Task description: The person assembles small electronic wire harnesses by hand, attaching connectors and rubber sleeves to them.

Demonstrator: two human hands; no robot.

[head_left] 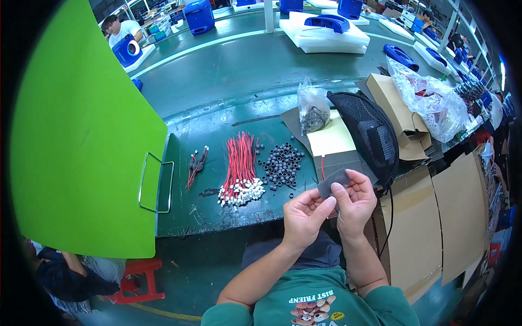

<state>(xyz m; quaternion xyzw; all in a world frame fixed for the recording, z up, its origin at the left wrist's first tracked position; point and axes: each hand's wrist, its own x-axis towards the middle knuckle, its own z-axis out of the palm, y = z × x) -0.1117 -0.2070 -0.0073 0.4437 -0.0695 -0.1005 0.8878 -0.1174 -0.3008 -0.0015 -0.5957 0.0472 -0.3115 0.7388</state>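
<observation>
A dark grey, flexible piece (333, 185), perhaps foam or tape, is pinched between my two hands over the table's near edge. My left hand (305, 216) holds its left end between thumb and fingers. My right hand (356, 204) grips the other end, thumb pressed on its face. A thin red wire (323, 168) rises just behind the piece; where its lower end goes is hidden. Left of my hands lies a bundle of red wires (240, 157) with white connectors (242, 191) at the near end. Beside it are many small black rings (281, 165).
Several dark-wrapped red wires (197, 163) lie farther left, near a tall green panel (87, 141) with a metal handle. At right are a yellow pad (331, 136), a clear bag (314, 111), a black mesh cover (370, 127) and a cardboard box (394, 114). Blue housings on white foam stand beyond.
</observation>
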